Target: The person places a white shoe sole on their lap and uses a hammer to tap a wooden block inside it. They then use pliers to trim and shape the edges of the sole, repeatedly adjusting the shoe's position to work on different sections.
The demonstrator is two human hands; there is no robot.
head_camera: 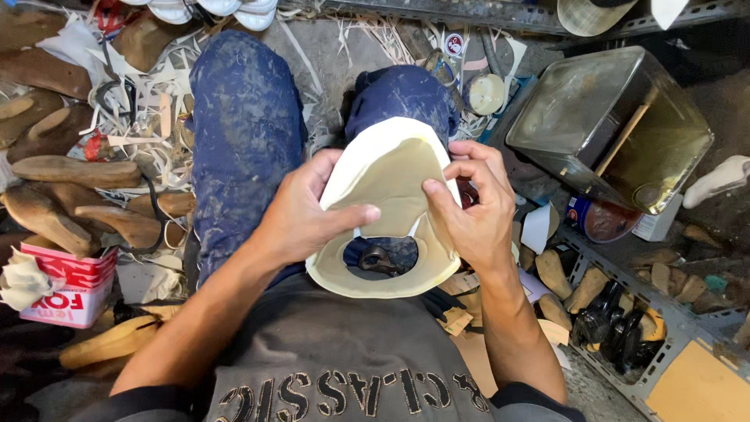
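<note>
A cream-coloured shoe upper piece (391,168), cut with an oval opening at its near end, lies across my right knee. My left hand (308,211) grips its left edge, thumb laid across the middle of the piece. My right hand (473,207) pinches its right edge between thumb and fingers. Through the opening shows a dark small object (379,259) on my lap; I cannot tell what it is. My legs are in stained blue trousers (246,133).
Wooden shoe lasts (74,170) are heaped at the left among pale scraps. A red and white box (70,285) stands at lower left. A large metal tin (613,125) with a stick in it stands at the right. A metal rack (672,336) holds more lasts at lower right.
</note>
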